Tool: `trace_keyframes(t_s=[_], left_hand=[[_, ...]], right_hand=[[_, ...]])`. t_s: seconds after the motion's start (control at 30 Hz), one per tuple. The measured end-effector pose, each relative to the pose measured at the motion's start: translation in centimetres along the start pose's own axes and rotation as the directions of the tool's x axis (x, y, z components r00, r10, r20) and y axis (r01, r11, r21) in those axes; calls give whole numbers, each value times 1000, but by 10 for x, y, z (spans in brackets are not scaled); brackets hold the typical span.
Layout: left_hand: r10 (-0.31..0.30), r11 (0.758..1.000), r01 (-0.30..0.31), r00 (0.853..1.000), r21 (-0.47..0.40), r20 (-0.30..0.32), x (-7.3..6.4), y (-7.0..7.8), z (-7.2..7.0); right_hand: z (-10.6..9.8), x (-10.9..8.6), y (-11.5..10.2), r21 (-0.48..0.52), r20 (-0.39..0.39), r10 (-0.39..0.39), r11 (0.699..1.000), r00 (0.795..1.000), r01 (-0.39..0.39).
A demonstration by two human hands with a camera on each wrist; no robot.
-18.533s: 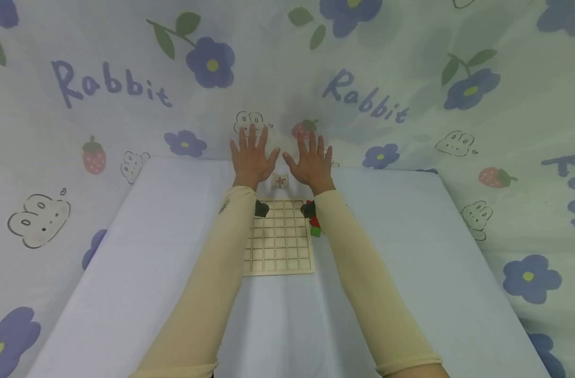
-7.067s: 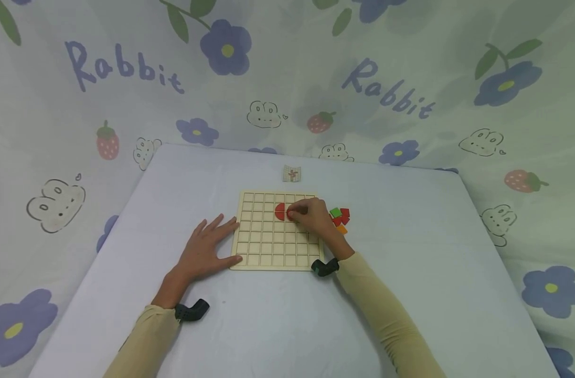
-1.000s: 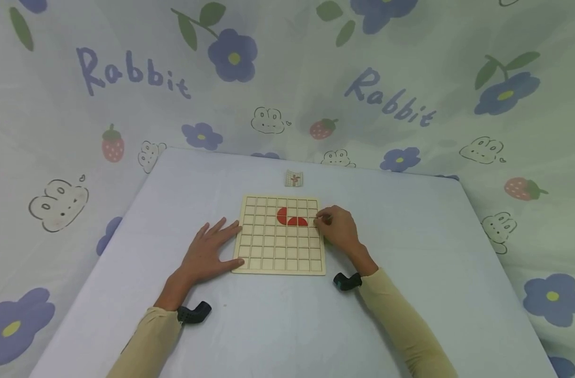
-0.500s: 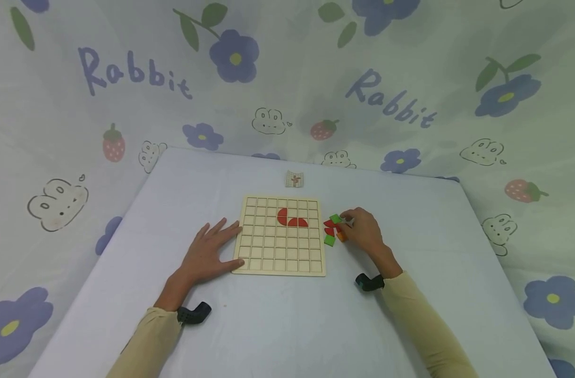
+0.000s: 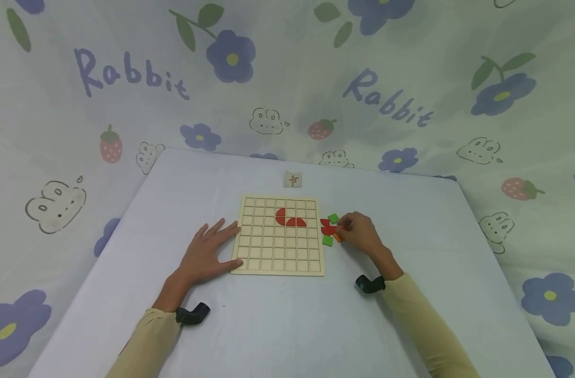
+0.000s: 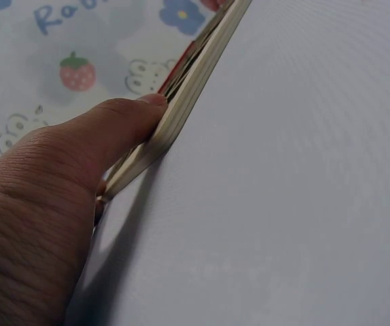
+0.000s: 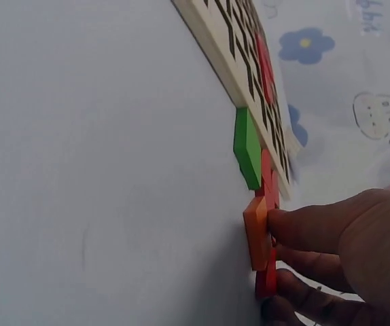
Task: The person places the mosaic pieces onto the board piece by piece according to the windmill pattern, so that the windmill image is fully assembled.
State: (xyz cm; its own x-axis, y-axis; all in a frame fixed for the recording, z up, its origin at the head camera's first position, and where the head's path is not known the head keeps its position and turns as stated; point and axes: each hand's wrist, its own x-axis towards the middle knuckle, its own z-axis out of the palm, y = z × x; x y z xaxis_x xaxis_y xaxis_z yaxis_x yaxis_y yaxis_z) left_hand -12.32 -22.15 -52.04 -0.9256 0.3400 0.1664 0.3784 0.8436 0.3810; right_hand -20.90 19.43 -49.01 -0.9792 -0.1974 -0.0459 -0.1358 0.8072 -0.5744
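Note:
My left hand (image 5: 212, 252) lies at the left side of a wooden grid board (image 5: 268, 253), fingers spread, thumb on its front left corner. In the left wrist view the thumb (image 6: 130, 125) rests on the board's edge. Red quarter-circle pieces (image 5: 280, 217) sit in cells in the board's upper middle, forming two half circles. Beyond the board's right edge my right hand (image 5: 363, 233) pinches a red piece (image 5: 333, 229) with curled fingers, among the loose pieces. Right beside the thumb in the right wrist view is an orange piece (image 7: 255, 234); the fingertips partly hide the red one.
Two green tiles (image 5: 333, 218) and other red pieces (image 5: 325, 222) lie by the board's right edge. A small pattern card (image 5: 293, 179) with a red figure stands behind the board. Printed fabric (image 5: 287, 79) rises behind the white table (image 5: 268, 325).
Since the oldest frame, the hands have come down from the back and red pieces now sit on the board. Lately my right hand moved right, off the board edge, to the loose pieces. Left hand stays.

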Motion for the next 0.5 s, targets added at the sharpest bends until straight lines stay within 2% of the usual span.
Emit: trace_keyframes(t_s=[0.23,0.5], left_hand=[[-4,1000,4,1000,-8,6,-1,-1,4],[3,1000,-3,1000,2,0,1,-2,2]], right_hand=[[3,-2,-3,-4,17,16,1000,1000,-16],[-4,-1,-1,-5,90,-56,998,994,56]])
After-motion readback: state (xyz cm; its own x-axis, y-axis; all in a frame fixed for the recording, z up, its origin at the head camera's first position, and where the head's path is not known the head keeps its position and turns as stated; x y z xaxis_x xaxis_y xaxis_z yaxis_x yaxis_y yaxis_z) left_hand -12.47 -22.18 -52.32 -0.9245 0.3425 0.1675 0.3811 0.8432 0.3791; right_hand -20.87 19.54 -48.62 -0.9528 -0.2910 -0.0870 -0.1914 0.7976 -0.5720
